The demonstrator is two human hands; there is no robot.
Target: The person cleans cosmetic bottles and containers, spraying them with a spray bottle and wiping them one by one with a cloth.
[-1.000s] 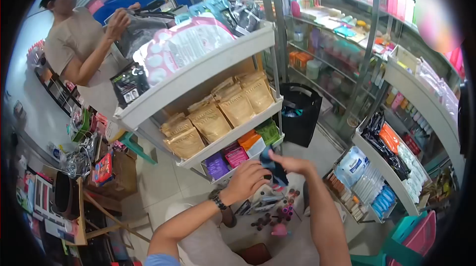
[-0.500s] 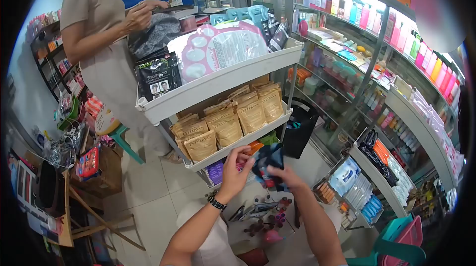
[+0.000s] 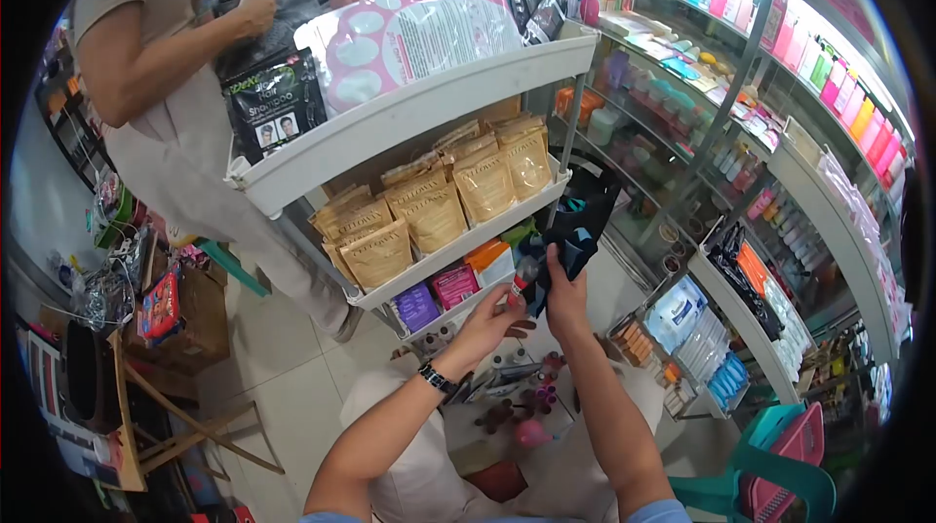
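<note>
Between the fingers of my left hand (image 3: 495, 326) is a small bottle with a red label (image 3: 523, 279), its upper part clear or greyish. My right hand (image 3: 566, 294) grips a dark blue-black pouch or cloth (image 3: 563, 252), thumb on top, right beside the bottle. Both hands are in front of the lower shelf of a white cart (image 3: 419, 106). Beneath them on the floor stand several small dark bottles (image 3: 495, 415) and a pink item (image 3: 532, 433).
Gold pouches (image 3: 419, 211) fill the cart's middle shelf; purple and pink packs (image 3: 416, 306) lie below. A person (image 3: 161, 65) stands at the left, handling a dark plastic bag. Glass display shelves (image 3: 682, 75) and a teal stool (image 3: 770, 455) are at the right.
The dark pouch has moved up and right with my right hand. My left hand, which was spread near the pouch, now has the red-labelled bottle. The standing person has shifted left in view.
</note>
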